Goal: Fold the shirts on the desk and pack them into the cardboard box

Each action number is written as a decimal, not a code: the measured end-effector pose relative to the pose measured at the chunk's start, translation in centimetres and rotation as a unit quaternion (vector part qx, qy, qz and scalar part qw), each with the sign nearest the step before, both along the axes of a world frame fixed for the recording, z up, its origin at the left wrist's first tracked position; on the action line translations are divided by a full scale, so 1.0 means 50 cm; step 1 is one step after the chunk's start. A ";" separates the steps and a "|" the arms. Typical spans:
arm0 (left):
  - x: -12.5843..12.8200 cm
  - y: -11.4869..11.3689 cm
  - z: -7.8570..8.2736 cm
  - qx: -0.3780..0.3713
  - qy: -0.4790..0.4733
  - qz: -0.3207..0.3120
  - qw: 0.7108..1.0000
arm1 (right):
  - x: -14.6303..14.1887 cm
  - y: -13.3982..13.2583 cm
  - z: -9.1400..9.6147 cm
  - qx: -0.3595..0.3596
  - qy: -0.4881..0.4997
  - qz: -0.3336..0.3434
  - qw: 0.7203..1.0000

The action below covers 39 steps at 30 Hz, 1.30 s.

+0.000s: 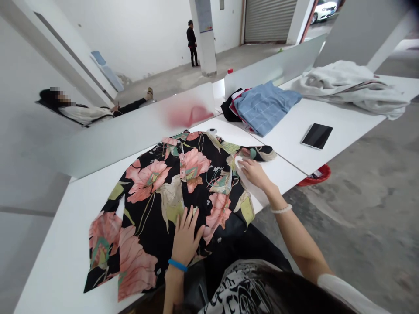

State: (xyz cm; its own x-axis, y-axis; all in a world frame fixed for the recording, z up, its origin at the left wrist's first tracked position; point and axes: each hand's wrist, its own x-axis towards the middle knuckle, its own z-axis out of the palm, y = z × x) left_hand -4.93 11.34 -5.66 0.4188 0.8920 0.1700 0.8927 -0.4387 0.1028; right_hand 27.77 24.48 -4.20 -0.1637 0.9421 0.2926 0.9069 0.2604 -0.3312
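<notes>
A black floral shirt (153,183) with large pink flowers and green leaves lies spread on the white table, its collar away from me and its lower edge hanging over the near side. My left hand (186,235), with a blue band at the wrist, rests flat on the lower front of the shirt, fingers spread. At the shirt's right side, by the sleeve, is my right hand (255,173), wearing a pale bracelet. Its fingers are stretched out and slightly bent over the fabric's edge and the white tabletop.
Folded clothes, a blue one (265,104) on top, lie beyond the shirt. A tablet (317,136) and a heap of white cloth (350,83) are further right. A red basket (316,175) stands below the table edge. Frosted dividers (137,117) line the back. Two people are beyond.
</notes>
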 end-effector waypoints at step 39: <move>0.123 0.276 0.081 -0.020 0.040 -0.127 0.991 | 0.089 -0.196 0.142 -0.188 0.196 0.080 0.959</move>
State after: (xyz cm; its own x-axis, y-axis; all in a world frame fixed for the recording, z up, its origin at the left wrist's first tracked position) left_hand 1.23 25.13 -1.63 0.6414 0.7615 0.0937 0.7601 -0.6473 0.0577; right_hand 32.20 14.67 2.92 -0.2619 0.9651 0.0055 0.6516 0.1811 -0.7367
